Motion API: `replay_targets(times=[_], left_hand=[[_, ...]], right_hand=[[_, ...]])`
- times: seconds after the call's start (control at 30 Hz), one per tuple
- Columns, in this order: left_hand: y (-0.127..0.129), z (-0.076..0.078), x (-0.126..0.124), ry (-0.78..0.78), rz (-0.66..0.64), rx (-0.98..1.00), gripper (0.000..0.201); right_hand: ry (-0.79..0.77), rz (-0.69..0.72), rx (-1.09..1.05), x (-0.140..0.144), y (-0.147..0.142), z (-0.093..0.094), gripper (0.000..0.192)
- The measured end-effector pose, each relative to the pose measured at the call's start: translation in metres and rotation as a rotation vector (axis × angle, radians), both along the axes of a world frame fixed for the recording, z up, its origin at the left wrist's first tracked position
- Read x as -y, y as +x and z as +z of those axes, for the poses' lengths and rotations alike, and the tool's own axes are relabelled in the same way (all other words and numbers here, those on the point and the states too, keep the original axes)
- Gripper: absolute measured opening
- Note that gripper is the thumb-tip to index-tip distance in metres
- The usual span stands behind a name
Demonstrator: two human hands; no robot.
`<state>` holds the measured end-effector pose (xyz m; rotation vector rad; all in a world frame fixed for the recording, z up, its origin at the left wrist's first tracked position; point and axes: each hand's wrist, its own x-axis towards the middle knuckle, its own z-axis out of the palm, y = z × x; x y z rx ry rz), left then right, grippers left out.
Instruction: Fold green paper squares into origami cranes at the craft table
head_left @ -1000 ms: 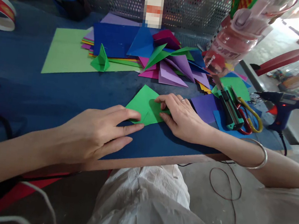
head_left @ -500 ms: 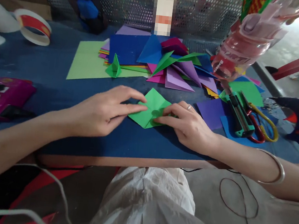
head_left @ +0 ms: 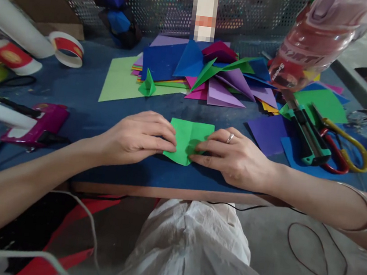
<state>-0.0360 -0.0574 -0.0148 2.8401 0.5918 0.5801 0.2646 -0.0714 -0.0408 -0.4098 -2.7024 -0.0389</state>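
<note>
Both hands, left (head_left: 137, 139) and right (head_left: 236, 156), rest palm-down, fingertips pointing inward.

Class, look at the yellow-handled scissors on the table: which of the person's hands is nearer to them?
The right hand. It rests on the green paper, with the scissors further to its right; the left hand lies on the paper's far side.

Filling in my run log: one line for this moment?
left hand: presses green paper | right hand: presses its other side | paper: flat on blue table
</note>
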Motion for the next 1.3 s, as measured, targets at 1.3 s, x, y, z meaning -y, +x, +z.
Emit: replay_targets(times=[1.3], left_hand=[[0.048, -0.023, 0.029, -0.215, 0.505, 0.087, 0.013]], right_hand=[[-0.131, 0.199, -0.093, 0.004, -0.002, -0.004, 0.03]])
